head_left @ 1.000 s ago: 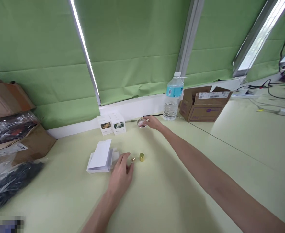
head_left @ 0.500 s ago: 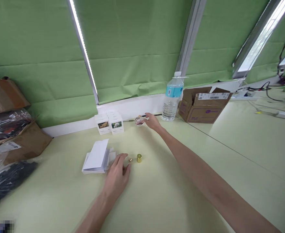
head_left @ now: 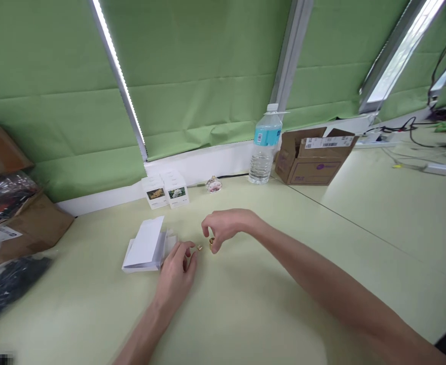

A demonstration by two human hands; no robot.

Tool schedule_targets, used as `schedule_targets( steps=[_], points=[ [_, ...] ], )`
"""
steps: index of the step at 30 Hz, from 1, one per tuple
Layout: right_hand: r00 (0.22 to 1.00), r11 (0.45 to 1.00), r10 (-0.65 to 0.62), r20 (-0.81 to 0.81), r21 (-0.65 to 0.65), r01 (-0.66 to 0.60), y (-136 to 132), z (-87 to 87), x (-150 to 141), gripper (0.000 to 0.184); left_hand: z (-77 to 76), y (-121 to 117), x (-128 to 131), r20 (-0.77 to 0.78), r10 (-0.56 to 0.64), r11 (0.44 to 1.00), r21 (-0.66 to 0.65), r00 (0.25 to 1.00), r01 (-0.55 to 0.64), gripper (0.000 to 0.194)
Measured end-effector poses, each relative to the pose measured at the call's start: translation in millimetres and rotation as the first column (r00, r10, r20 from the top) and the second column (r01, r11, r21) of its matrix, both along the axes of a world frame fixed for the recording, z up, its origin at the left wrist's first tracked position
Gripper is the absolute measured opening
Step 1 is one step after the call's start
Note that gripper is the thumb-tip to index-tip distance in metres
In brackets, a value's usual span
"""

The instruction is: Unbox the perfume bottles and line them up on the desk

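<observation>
My right hand [head_left: 225,228] hovers over the pale green table [head_left: 268,284], its thumb and fingers pinched around a small gold cap [head_left: 211,244]. My left hand [head_left: 178,268] rests on the table just left of it, fingers curled, with their tips close to a tiny gold piece [head_left: 199,247]. An open white box [head_left: 145,246] lies flat beside my left hand. A small round glass bottle [head_left: 214,185] stands alone near the wall, apart from both hands.
Two small white boxes with flower pictures [head_left: 165,191] stand by the wall. A water bottle [head_left: 263,147] and an open cardboard box [head_left: 312,157] are at the back right. Cardboard and plastic bags [head_left: 6,238] crowd the left edge. Cables [head_left: 416,152] lie far right.
My right hand let go of the small glass bottle by the wall and drew back to the gold cap, closing on it. My left hand shifted slightly and curled its fingers.
</observation>
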State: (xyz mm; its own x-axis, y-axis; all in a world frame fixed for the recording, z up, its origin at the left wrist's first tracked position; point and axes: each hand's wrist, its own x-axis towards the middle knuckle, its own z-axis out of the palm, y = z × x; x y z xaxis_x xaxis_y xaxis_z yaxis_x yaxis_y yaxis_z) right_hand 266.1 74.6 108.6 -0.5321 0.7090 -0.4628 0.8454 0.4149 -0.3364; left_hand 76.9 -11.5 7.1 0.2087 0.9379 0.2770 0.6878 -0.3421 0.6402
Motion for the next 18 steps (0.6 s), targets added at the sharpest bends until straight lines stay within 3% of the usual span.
schedule_targets(
  steps=[5, 6, 8, 11, 15, 18],
  points=[
    [0.999, 0.997, 0.009, -0.042, 0.079, -0.006, 20.5, -21.9, 3.9, 0.033, -0.1, -0.2, 0.0, -0.034, -0.018, 0.999, -0.03, 0.999, 0.017, 0.023],
    [0.995, 0.982, -0.035, -0.098, 0.182, 0.052, 29.7, -26.3, 9.6, 0.028, -0.1, -0.3, 0.4, -0.036, -0.024, 0.999, -0.028, 0.999, 0.023, 0.023],
    [0.969, 0.903, -0.149, -0.195, 0.372, 0.214, 49.7, -34.7, 21.4, 0.02, 0.5, -0.4, 1.2, -0.04, -0.03, 0.999, -0.023, 0.999, 0.029, 0.023],
    [0.929, 0.797, -0.254, -0.27, 0.486, 0.359, 76.6, -48.0, 33.8, 0.027, 2.0, -0.5, 2.3, -0.053, -0.024, 0.999, -0.023, 0.998, 0.023, 0.024],
    [0.859, 0.688, -0.331, -0.389, 0.523, 0.502, 97.9, -68.2, 39.2, 0.035, 3.6, -0.5, 2.6, -0.07, -0.033, 0.999, -0.021, 0.997, 0.031, 0.026],
    [0.806, 0.658, -0.344, -0.481, 0.488, 0.573, 105.3, -81.9, 41.5, 0.035, 3.4, -0.4, 2.5, -0.088, -0.04, 0.999, -0.023, 0.995, 0.038, 0.025]
  ],
)
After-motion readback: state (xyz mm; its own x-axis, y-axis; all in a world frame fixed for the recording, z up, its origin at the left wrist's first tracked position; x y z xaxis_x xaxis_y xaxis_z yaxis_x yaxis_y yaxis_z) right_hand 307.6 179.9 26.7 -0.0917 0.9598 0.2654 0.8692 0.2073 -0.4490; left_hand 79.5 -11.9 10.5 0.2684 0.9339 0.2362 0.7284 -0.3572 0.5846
